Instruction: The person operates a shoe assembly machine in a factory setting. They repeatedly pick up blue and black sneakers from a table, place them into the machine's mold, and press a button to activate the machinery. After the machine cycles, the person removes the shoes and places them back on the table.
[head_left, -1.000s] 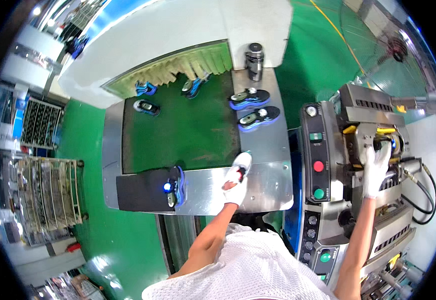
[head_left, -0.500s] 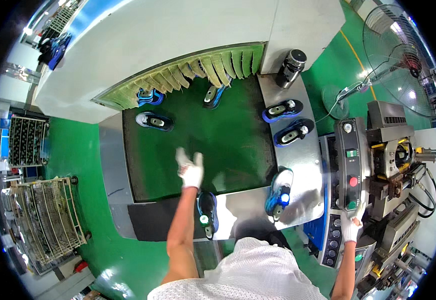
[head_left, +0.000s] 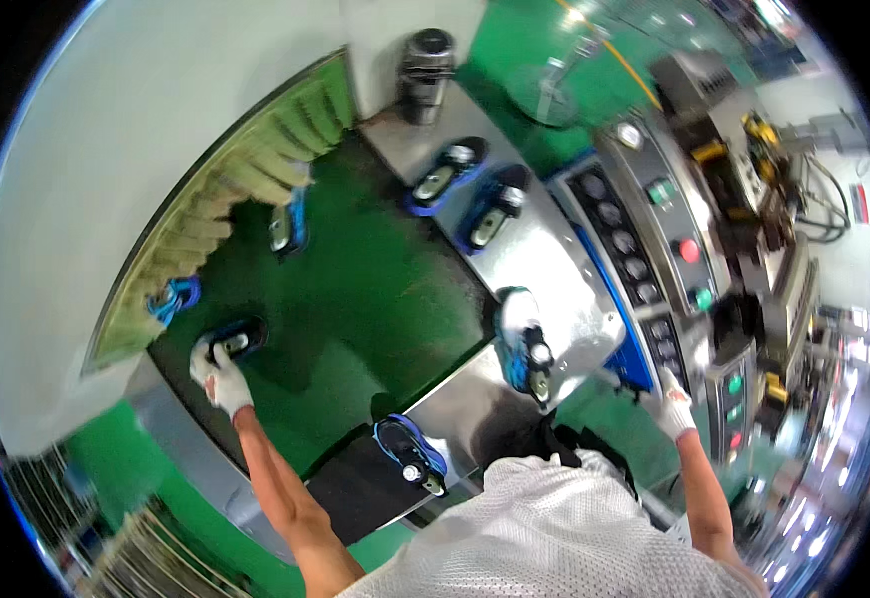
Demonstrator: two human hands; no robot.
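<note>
I've got the left hand (head_left: 217,371) stretched far out to the left, gloved, its fingers curled onto a blue shoe (head_left: 235,339) that sits on the green belt (head_left: 355,299) near the strip curtain (head_left: 245,189) of the tunnel. That shoe lies up and left of my body, its long axis running roughly from lower left to upper right, heel end under the glove as best I can tell. Whether the fingers are fully clamped round it or only resting on it, I cannot tell from here. The right hand (head_left: 672,404) is well apart, out to the right by the control panel (head_left: 654,249), gloved, fingers loosely together and holding nothing I can see. So the left is plainly the nearer one to this shoe. Other shoes: one (head_left: 287,227) under the curtain, two (head_left: 445,174) on the steel table (head_left: 554,259), one (head_left: 526,344) at its near edge, another (head_left: 411,456) just in front of me.
</note>
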